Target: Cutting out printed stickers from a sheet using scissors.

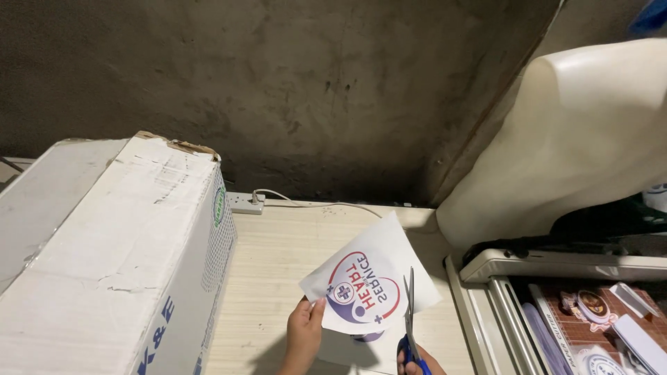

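Note:
My left hand pinches the lower left corner of a white sheet printed with a red and blue round emblem, holding it tilted above the pale wooden table. My right hand shows only at the bottom edge, its fingers in the blue handles of a pair of scissors. The scissor blades point up along the sheet's right side, close beside the emblem. A second printed sheet lies flat under the held one.
A big white cardboard box fills the left side. A white power strip with a cable lies against the dark wall. On the right stand a cream mannequin torso and a heat press with small items.

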